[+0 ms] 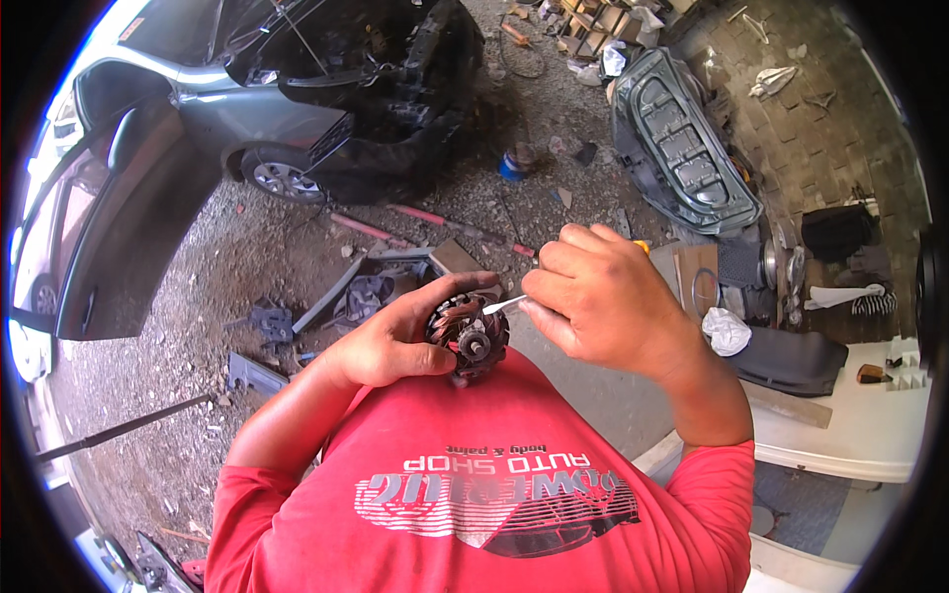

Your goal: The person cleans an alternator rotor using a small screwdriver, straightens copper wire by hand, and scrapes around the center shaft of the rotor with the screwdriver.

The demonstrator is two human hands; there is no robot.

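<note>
My left hand (395,341) wraps round a round motor part (474,341) with copper-coloured windings and a central shaft, probably an alternator. It is held in front of my red shirt, the shaft end facing up toward me. My right hand (603,292) is closed on a slim screwdriver-like tool (504,304) with a flat, pale metal tip. The tip meets the windings at the part's upper right edge. The tool's handle is mostly hidden in my fist; a yellow bit (642,246) shows just behind the knuckles, and I cannot tell whether it belongs to the tool.
A grey car (267,114) with its front stripped and door open stands at the far left on gravel. A car panel (687,143) lies at the far right. Red bars (435,214) and a metal frame (326,292) lie ahead. A white bumper-like piece (840,425) is at right.
</note>
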